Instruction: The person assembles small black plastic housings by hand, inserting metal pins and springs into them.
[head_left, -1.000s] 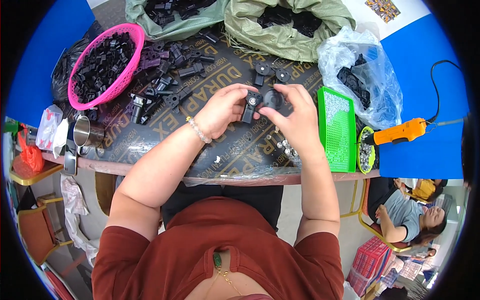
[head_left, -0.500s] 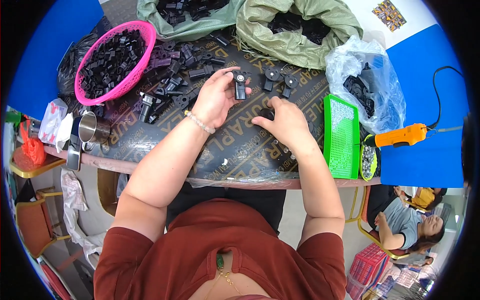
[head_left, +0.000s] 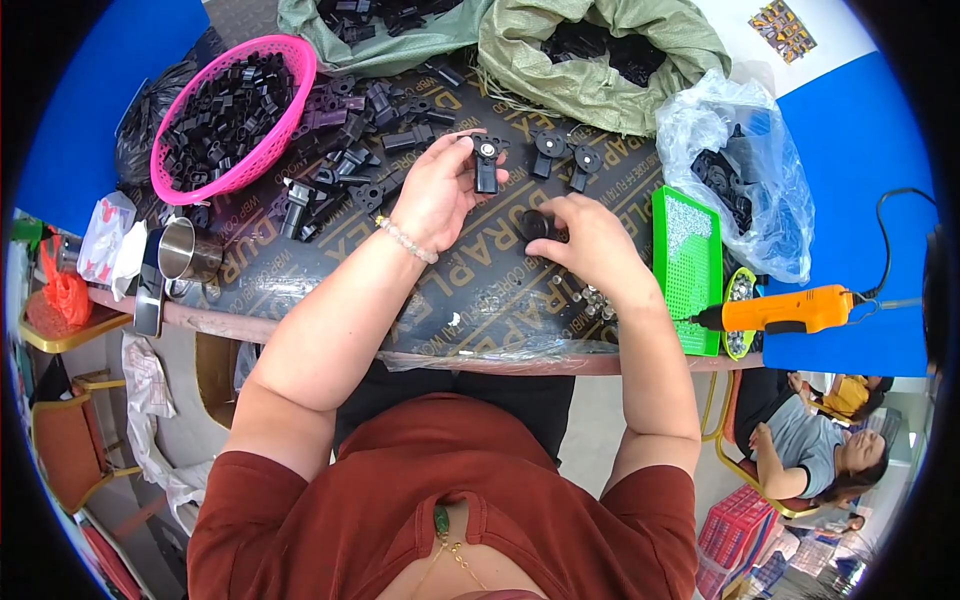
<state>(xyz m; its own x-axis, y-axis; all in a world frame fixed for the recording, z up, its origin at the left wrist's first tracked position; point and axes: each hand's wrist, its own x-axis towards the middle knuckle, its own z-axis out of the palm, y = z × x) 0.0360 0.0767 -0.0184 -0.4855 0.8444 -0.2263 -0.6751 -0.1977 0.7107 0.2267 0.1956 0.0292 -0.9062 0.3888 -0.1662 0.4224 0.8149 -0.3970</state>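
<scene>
gripped between the thumb and bent fingers of the left hand [head_left: 437, 195], over the table [head_left: 340, 290]: a black plastic part [head_left: 486, 180], made up of a flat, lobed head and a blocky stem pointing toward the near edge. set in the head, a round pale disc, bright against the black. held in the right hand [head_left: 592, 240], with thumb and fingers curled around its side: a round black piece [head_left: 533, 226], dark all over, near the first part but apart from it. hard to tell whether lifted or resting on the table.

lying beyond the right hand, two more black parts [head_left: 547, 152] of like shape, each with a small light centre.

at the left, a pink basket [head_left: 240, 178] with perforated sides, heaped with small black pieces [head_left: 230, 125]. just right of it, a loose pile of black parts [head_left: 345, 165]. along the far side, a green sack [head_left: 400, 58] and an olive sack [head_left: 510, 60], both wide-mouthed and holding black pieces. at the right, a clear plastic bag [head_left: 785, 190] with black pieces inside. nearer, a green tray [head_left: 659, 250], strewn at its far end with small pale pieces [head_left: 688, 220]. beside it, a yellow-green bowl [head_left: 737, 350] of small silvery pieces, partly hidden behind an orange power tool [head_left: 785, 311].
</scene>
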